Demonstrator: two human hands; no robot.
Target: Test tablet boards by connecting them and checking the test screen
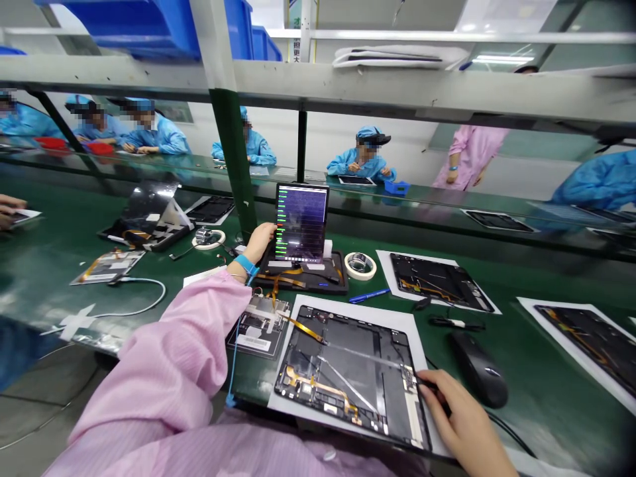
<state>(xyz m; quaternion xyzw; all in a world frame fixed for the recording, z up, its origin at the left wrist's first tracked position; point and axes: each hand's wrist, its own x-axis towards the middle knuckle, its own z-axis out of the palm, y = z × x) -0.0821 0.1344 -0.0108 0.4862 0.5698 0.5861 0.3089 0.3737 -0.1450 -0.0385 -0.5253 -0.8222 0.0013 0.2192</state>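
Mouse (477, 371) sits near the right hand (460, 414) (pen (369, 296), tape roll (350, 267) beyond).

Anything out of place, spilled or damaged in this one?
Nothing looks spilled or plainly damaged. Slightly odd: the white cable is held near the edge of the table by crossed, wrinkled tape, which looks makeshift. The opened tablet by the right hand shows bare parts, but similar ones lie nearby.

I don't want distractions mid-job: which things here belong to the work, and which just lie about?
Apparently in use:
upright black lit tablet, at the left hand
open flat black tablet housing, at the right hand
flat orange ribbon cable

Apparently lying about:
slim blue pen
rounded black mouse
round cream tape roll
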